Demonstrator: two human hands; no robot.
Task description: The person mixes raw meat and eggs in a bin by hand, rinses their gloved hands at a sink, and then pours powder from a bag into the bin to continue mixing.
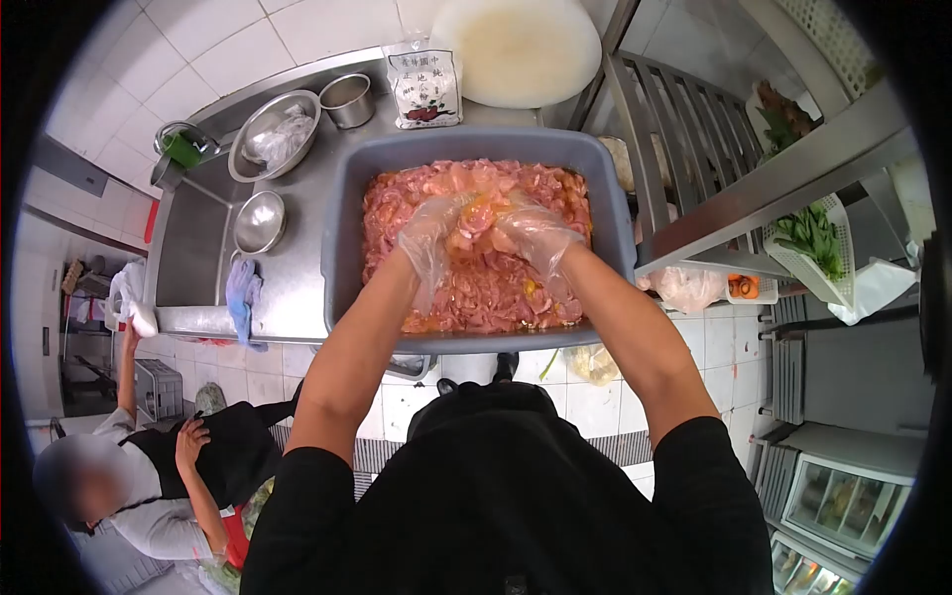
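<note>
A large grey plastic tub (339, 228) holds a thick heap of raw sliced meat (476, 297), pink and wet, with some yellowish liquid among the pieces. My left hand (430, 238) and my right hand (538, 236), both in clear plastic gloves, are in the tub near its middle. Between them they grip a clump of the meat, with the fingers curled inward. Meat hides part of the fingertips on both sides.
Left of the tub are a sink (193, 253), metal bowls (276, 136), a metal pot (347, 101) and a blue cloth (243, 297). Behind it stand a printed white bag (424, 89) and a round board (521, 50). A metal rack (684, 119) borders the right; a co-worker (169, 466) is at lower left.
</note>
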